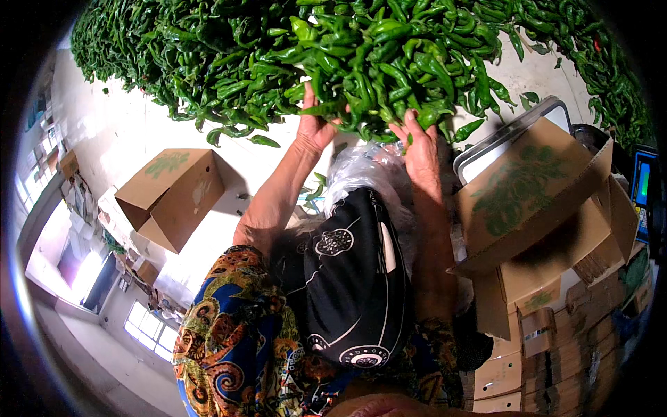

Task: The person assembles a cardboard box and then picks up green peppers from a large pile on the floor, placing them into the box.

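Note:
A large heap of green peppers [224,57] spreads across the top of the view. My left hand [315,122] is at the heap's near edge, thumb raised, its fingers partly hidden under peppers. My right hand [417,143] touches the near edge too, fingers pointing into the peppers, a small green piece by its palm. Between the hands, a bunch of green peppers [365,94] lies above a clear plastic bag [359,167], which sits in front of my lap. Whether either hand grips a pepper firmly cannot be told.
A closed cardboard box [177,193] stands on the pale floor at left. At right, an open cardboard box [552,250] sits beside a grey-rimmed tray [557,112] and a device with a lit display [645,187]. Stacked cartons [497,380] are at lower right.

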Demonstrator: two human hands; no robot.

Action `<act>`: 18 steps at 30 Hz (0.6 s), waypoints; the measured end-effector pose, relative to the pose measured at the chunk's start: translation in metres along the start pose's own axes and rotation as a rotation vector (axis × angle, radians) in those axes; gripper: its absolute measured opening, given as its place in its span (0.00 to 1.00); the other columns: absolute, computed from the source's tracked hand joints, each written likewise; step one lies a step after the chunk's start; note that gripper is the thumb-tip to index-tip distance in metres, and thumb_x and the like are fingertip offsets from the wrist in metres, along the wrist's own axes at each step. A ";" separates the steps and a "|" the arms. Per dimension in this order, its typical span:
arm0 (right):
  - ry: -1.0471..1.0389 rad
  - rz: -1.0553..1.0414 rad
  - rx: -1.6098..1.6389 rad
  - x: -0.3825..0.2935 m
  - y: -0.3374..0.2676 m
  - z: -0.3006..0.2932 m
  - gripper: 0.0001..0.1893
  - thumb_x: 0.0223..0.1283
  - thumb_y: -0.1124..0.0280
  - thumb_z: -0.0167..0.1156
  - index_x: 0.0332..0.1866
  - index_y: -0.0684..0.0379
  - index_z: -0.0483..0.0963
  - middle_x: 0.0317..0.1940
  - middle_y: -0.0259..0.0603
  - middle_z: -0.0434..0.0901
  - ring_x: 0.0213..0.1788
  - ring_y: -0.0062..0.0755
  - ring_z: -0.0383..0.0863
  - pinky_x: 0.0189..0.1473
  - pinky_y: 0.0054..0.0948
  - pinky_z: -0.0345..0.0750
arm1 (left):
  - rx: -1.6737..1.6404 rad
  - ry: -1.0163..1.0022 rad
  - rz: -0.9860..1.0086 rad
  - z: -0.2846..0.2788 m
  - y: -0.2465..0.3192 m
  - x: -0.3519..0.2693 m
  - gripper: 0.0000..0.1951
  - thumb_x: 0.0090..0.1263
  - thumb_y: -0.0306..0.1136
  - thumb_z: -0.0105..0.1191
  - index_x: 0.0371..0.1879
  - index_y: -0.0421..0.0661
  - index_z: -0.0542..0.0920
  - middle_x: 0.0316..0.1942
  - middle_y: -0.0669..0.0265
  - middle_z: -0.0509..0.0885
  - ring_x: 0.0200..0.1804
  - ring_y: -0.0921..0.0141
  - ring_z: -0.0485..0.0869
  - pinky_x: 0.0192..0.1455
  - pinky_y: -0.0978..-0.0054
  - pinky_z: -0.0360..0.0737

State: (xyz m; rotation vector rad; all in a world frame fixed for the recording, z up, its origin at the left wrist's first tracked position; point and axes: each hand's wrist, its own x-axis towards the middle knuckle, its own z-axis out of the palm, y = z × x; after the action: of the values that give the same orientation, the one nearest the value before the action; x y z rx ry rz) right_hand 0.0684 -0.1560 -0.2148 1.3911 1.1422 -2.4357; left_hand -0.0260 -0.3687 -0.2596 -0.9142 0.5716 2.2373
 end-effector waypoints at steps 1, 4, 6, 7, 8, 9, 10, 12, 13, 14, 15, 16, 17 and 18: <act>0.002 0.018 0.022 0.002 -0.002 0.005 0.26 0.68 0.59 0.64 0.63 0.62 0.65 0.58 0.46 0.75 0.59 0.48 0.79 0.56 0.39 0.80 | -0.017 -0.013 0.015 0.019 0.004 0.003 0.28 0.71 0.58 0.56 0.63 0.54 0.76 0.56 0.60 0.82 0.56 0.61 0.82 0.59 0.54 0.83; -0.097 -0.038 0.152 0.007 -0.018 0.030 0.22 0.68 0.61 0.63 0.58 0.65 0.69 0.58 0.51 0.76 0.63 0.53 0.77 0.61 0.44 0.77 | 0.208 -0.067 0.223 0.062 0.023 0.011 0.30 0.72 0.57 0.55 0.69 0.57 0.70 0.64 0.60 0.76 0.62 0.60 0.77 0.65 0.50 0.77; -0.189 -0.050 0.234 0.014 -0.035 0.037 0.21 0.69 0.62 0.62 0.57 0.67 0.70 0.58 0.54 0.76 0.64 0.55 0.75 0.63 0.46 0.76 | 0.301 -0.038 0.277 0.107 0.031 0.011 0.33 0.74 0.58 0.51 0.75 0.61 0.62 0.69 0.58 0.71 0.68 0.58 0.71 0.71 0.48 0.69; -0.237 -0.033 0.278 0.014 -0.044 0.043 0.21 0.69 0.63 0.61 0.57 0.68 0.70 0.58 0.56 0.76 0.65 0.55 0.75 0.64 0.46 0.76 | 0.350 -0.099 0.301 0.113 0.040 0.016 0.33 0.75 0.53 0.52 0.76 0.61 0.59 0.70 0.62 0.69 0.67 0.59 0.71 0.68 0.49 0.71; -0.282 -0.023 0.253 0.009 -0.053 0.046 0.25 0.72 0.63 0.58 0.64 0.70 0.64 0.64 0.62 0.71 0.67 0.57 0.73 0.68 0.45 0.73 | 0.421 -0.152 0.340 0.116 0.042 0.016 0.34 0.75 0.52 0.53 0.76 0.60 0.58 0.70 0.62 0.69 0.67 0.59 0.71 0.68 0.51 0.71; -0.279 -0.034 0.250 0.007 -0.064 0.043 0.25 0.72 0.63 0.58 0.64 0.70 0.64 0.64 0.62 0.71 0.67 0.57 0.73 0.68 0.45 0.73 | 0.491 -0.214 0.366 0.135 0.039 0.019 0.35 0.74 0.50 0.53 0.77 0.59 0.56 0.70 0.62 0.69 0.68 0.60 0.70 0.67 0.53 0.71; -0.282 -0.070 0.266 0.006 -0.069 0.042 0.24 0.72 0.64 0.57 0.64 0.70 0.63 0.65 0.62 0.70 0.67 0.58 0.72 0.68 0.45 0.73 | 0.586 -0.195 0.430 0.156 0.033 0.013 0.37 0.73 0.50 0.55 0.77 0.55 0.54 0.70 0.61 0.68 0.67 0.60 0.70 0.67 0.54 0.70; -0.278 -0.142 0.311 0.006 -0.077 0.034 0.24 0.73 0.65 0.56 0.66 0.68 0.62 0.66 0.62 0.69 0.68 0.56 0.72 0.67 0.44 0.73 | 0.731 -0.198 0.463 0.186 0.023 0.010 0.41 0.69 0.50 0.60 0.77 0.50 0.56 0.71 0.54 0.66 0.69 0.58 0.68 0.71 0.57 0.68; -0.264 -0.167 0.317 0.008 -0.078 0.031 0.26 0.73 0.65 0.57 0.69 0.68 0.61 0.64 0.60 0.73 0.65 0.54 0.75 0.63 0.42 0.76 | 0.815 -0.177 0.473 0.199 0.018 0.007 0.41 0.68 0.50 0.61 0.76 0.49 0.58 0.72 0.52 0.66 0.71 0.56 0.67 0.73 0.57 0.66; -0.272 -0.156 0.301 0.009 -0.080 0.029 0.27 0.73 0.66 0.56 0.70 0.67 0.60 0.64 0.59 0.73 0.65 0.52 0.75 0.63 0.41 0.76 | 0.742 -0.171 0.411 0.207 0.016 0.011 0.34 0.63 0.31 0.61 0.72 0.54 0.67 0.72 0.56 0.65 0.70 0.57 0.65 0.63 0.57 0.73; -0.282 -0.139 0.282 0.010 -0.081 0.027 0.27 0.73 0.66 0.56 0.71 0.65 0.59 0.64 0.58 0.73 0.66 0.50 0.75 0.62 0.40 0.75 | 0.902 -0.226 0.519 0.211 0.014 0.015 0.37 0.65 0.34 0.63 0.75 0.52 0.63 0.76 0.52 0.57 0.74 0.56 0.62 0.70 0.60 0.68; -0.253 -0.159 0.302 0.010 -0.080 0.026 0.27 0.73 0.66 0.56 0.71 0.63 0.59 0.64 0.57 0.73 0.66 0.48 0.75 0.62 0.40 0.75 | 1.243 -0.189 0.777 0.213 0.009 0.016 0.38 0.64 0.35 0.64 0.74 0.50 0.63 0.76 0.50 0.56 0.75 0.55 0.61 0.72 0.61 0.66; -0.224 -0.178 0.321 0.010 -0.079 0.026 0.27 0.73 0.67 0.56 0.72 0.61 0.58 0.64 0.55 0.73 0.66 0.46 0.75 0.62 0.39 0.75 | 1.581 -0.139 1.034 0.216 0.003 0.018 0.39 0.63 0.37 0.65 0.74 0.48 0.63 0.77 0.48 0.55 0.76 0.53 0.60 0.74 0.62 0.64; -0.212 -0.186 0.351 0.012 -0.081 0.017 0.29 0.72 0.67 0.56 0.74 0.58 0.56 0.63 0.53 0.75 0.64 0.44 0.76 0.61 0.39 0.75 | 1.625 -0.197 1.079 0.227 -0.008 0.024 0.41 0.62 0.39 0.66 0.74 0.48 0.62 0.77 0.47 0.54 0.76 0.51 0.58 0.75 0.61 0.62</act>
State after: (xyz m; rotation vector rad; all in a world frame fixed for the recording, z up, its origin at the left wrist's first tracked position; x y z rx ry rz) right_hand 0.0142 -0.1064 -0.1739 1.1027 0.8618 -2.9445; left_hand -0.1365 -0.2180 -0.1284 0.6074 2.5621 1.5291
